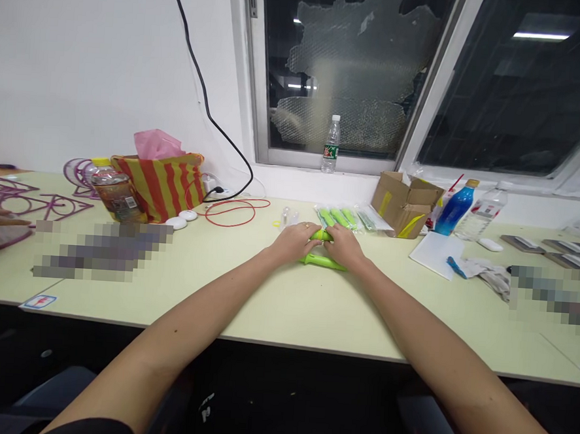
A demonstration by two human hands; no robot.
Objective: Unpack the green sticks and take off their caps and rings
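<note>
My left hand and my right hand meet at the middle of the pale green table, fingers curled around a small bright green plastic piece held between them. A second green stick-shaped piece lies on the table just under my hands, near my right wrist. Beyond my hands lie several clear packets of green pieces. What the held piece is exactly stays hidden by my fingers.
A red-and-yellow striped bag and a bottle stand at left, with a red cord loop and black cable. An open cardboard box, blue bottle, clear bottle and white paper sit at right. A water bottle stands on the sill.
</note>
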